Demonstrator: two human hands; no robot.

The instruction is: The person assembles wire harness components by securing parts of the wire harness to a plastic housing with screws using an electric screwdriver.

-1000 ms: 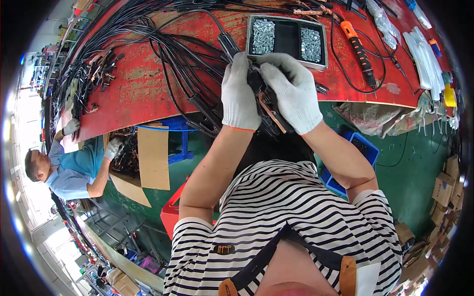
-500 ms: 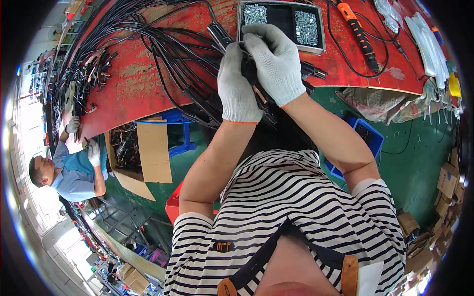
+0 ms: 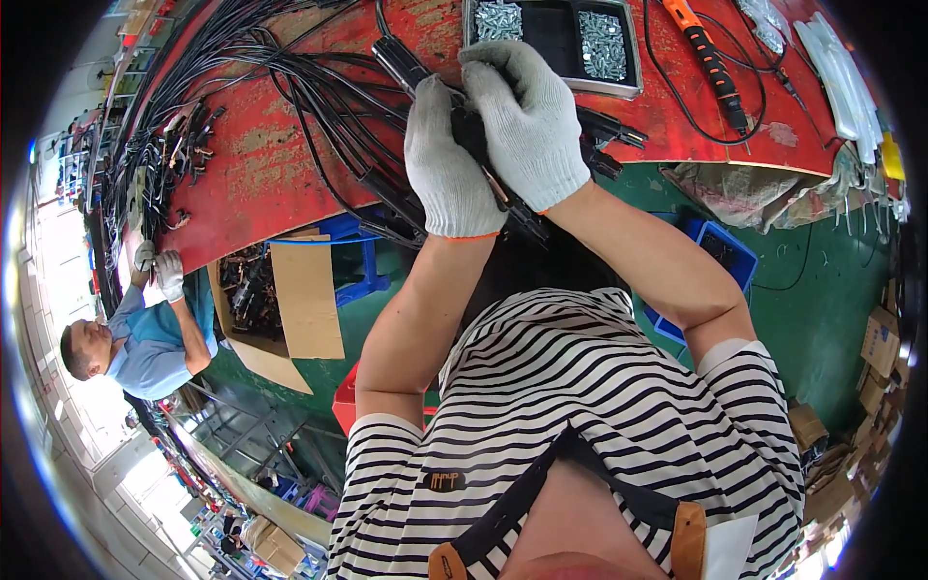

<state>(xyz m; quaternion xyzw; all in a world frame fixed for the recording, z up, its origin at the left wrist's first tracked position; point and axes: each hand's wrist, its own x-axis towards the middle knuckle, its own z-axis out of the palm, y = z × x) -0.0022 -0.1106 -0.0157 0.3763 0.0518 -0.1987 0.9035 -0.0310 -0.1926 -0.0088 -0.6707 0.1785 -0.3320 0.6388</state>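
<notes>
Both of my hands wear white knit gloves with orange cuffs and are close together above the red table's near edge. My left hand (image 3: 447, 164) is closed around a dark cabled part (image 3: 470, 133), mostly hidden by the gloves. My right hand (image 3: 530, 124) curls over the same part from the other side, its thumb and fingertips pinched at the top. A black rectangular plug-like piece (image 3: 400, 64) with a cable sticks out just beyond my left fingertips. More black pieces (image 3: 611, 130) lie past my right hand. A thick bundle of black cables (image 3: 329, 101) spreads to the left.
Beyond my hands stands a divided tray (image 3: 633, 81) of silver screws. An orange-and-black electric screwdriver (image 3: 710, 70) lies to its right near clear plastic bags (image 3: 833, 87). A blue bin (image 3: 739, 263) and a cardboard box (image 3: 307, 300) stand below. A co-worker (image 3: 159, 338) works at left.
Both my hands have shifted slightly left with the dark part between them. The co-worker's two gloved hands have come together at the table's edge.
</notes>
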